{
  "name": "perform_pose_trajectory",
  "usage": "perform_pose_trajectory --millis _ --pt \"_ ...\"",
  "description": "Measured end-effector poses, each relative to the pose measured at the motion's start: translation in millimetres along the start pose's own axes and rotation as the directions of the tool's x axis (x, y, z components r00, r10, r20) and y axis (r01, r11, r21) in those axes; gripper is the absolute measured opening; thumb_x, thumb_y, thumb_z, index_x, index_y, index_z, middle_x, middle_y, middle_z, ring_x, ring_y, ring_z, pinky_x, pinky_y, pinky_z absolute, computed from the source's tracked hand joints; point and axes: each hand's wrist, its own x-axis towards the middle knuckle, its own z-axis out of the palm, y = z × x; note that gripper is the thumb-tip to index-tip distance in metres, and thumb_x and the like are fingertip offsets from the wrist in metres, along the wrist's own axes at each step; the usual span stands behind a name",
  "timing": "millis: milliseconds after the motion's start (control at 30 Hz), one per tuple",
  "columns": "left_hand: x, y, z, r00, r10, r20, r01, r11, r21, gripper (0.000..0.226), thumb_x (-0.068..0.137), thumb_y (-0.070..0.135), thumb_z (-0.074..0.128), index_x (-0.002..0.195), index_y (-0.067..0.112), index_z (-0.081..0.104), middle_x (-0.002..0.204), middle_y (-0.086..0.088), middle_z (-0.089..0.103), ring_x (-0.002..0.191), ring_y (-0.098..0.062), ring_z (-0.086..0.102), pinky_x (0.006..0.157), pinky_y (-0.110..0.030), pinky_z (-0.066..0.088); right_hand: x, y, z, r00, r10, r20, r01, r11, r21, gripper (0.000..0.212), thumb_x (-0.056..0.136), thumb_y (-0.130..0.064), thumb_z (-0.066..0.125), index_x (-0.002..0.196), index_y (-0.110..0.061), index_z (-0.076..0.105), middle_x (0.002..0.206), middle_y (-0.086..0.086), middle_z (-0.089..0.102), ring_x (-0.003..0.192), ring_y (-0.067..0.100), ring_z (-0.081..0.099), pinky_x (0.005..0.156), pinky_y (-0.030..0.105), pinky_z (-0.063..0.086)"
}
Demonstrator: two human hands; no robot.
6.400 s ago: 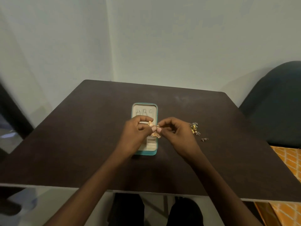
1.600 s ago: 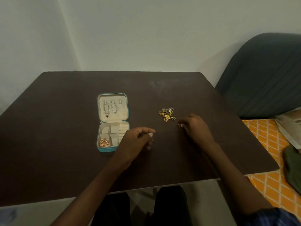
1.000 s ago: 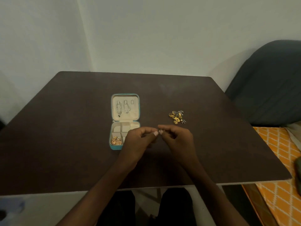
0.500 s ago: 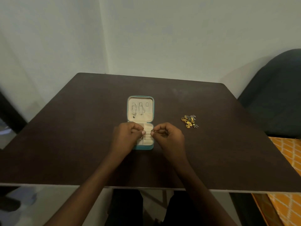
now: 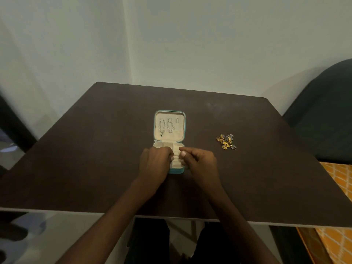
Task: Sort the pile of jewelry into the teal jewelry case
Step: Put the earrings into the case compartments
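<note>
The teal jewelry case (image 5: 184,128) lies open mid-table, its cream lid holding two silver chains (image 5: 166,125). My left hand (image 5: 155,163) and my right hand (image 5: 199,161) hover over the case's compartment tray (image 5: 177,148), fingertips a little apart. My right hand's thumb and fingers are pinched on a small jewelry piece too tiny to make out. My left hand's fingers are curled shut and I see nothing in them. It hides the tray's left compartments. The pile of gold and silver jewelry (image 5: 226,141) lies on the table to the right of the case.
The dark brown table (image 5: 95,159) ends in a near edge just below my forearms. A dark chair (image 5: 323,115) stands at the right. An orange patterned cloth (image 5: 339,187) lies beyond the table's right edge. Pale walls are behind.
My right hand took a small piece from beside the pile and brought it left. Both hands moved over the case's tray. The gold piece held earlier lies in the tray's front left compartment.
</note>
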Motion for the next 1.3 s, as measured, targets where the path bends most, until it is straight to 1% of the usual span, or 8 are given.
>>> perform_pose_trajectory --millis 167,333,533,633,867,1033,1167,1300 --pt "0 0 1 0.999 -0.004 0.033 0.006 0.999 -0.044 0.021 0.092 0.027 0.053 0.108 0.018 0.064 0.108 -0.009 0.066 0.099 -0.024 0.061 0.081 -0.034 0.051 1 -1 1 0.993 0.109 0.049 -0.113 0.988 0.105 0.018 0.087 -0.005 0.058 0.096 -0.014 0.071 0.086 0.005 0.071 0.076 0.021 0.069 0.077 0.043 0.058" --pt "-2 1 -4 1.000 0.015 0.024 -0.013 0.996 -0.092 0.022 0.094 0.025 0.050 0.109 0.016 0.064 0.108 -0.008 0.066 0.101 -0.023 0.061 0.081 -0.034 0.049 -2 -6 0 0.998 0.003 0.070 -0.002 1.000 -0.017 0.027 0.084 -0.010 0.063 0.074 -0.035 0.065 0.072 -0.014 0.069 0.077 0.003 0.067 0.077 0.031 0.057" --pt "-2 -2 -9 1.000 0.002 0.003 -0.001 0.988 -0.154 0.013 0.091 0.023 0.054 0.096 0.016 0.064 0.095 -0.007 0.069 0.087 -0.021 0.063 0.074 -0.036 0.053 -2 -7 3 0.997 0.018 0.071 -0.014 0.999 -0.049 0.025 0.084 -0.012 0.064 0.072 -0.034 0.063 0.070 -0.012 0.068 0.076 0.006 0.068 0.077 0.032 0.057" --pt "0 -4 -9 1.000 0.006 -0.012 -0.008 0.990 -0.141 0.017 0.091 0.021 0.055 0.096 0.013 0.069 0.102 -0.008 0.062 0.091 -0.019 0.058 0.075 -0.027 0.047 0 -6 6 0.996 0.015 0.088 -0.008 0.997 -0.083 0.022 0.084 -0.015 0.064 0.073 -0.034 0.063 0.071 -0.014 0.067 0.079 0.005 0.067 0.078 0.032 0.056" --pt "0 -14 -8 0.997 -0.020 -0.075 0.003 0.973 -0.232 0.017 0.089 0.019 0.057 0.093 0.016 0.073 0.097 -0.004 0.057 0.093 -0.012 0.050 0.072 -0.020 0.036 5 -7 17 0.993 -0.019 0.115 0.040 0.983 -0.181 0.011 0.085 -0.017 0.061 0.084 -0.020 0.071 0.079 -0.008 0.070 0.078 0.005 0.065 0.065 0.013 0.047" --pt "-1 -22 -19 0.976 -0.112 -0.188 0.044 0.943 -0.331 0.012 0.087 0.022 0.062 0.086 0.015 0.073 0.091 0.002 0.059 0.086 -0.009 0.051 0.066 -0.015 0.034 6 0 32 0.986 -0.108 0.126 0.149 0.912 -0.383 0.017 0.087 -0.023 0.051 0.087 -0.025 0.068 0.093 -0.005 0.071 0.089 0.015 0.063 0.079 0.037 0.049" --pt "-3 -21 -20 0.974 -0.096 -0.207 0.024 0.945 -0.327 0.011 0.085 0.021 0.065 0.086 0.014 0.073 0.092 -0.002 0.064 0.085 -0.008 0.051 0.067 -0.019 0.036 3 4 41 0.983 -0.162 0.091 0.186 0.816 -0.547 0.016 0.089 -0.023 0.051 0.093 -0.020 0.067 0.103 0.001 0.063 0.100 0.021 0.050 0.076 0.034 0.030" --pt "-4 -16 -21 0.977 -0.085 -0.194 0.017 0.944 -0.329 0.011 0.085 0.020 0.065 0.084 0.013 0.073 0.093 -0.001 0.064 0.084 -0.005 0.049 0.066 -0.015 0.036 3 4 43 0.979 -0.198 0.039 0.177 0.748 -0.639 0.021 0.090 -0.027 0.053 0.097 -0.013 0.067 0.105 0.009 0.057 0.101 0.027 0.047 0.079 0.037 0.030"
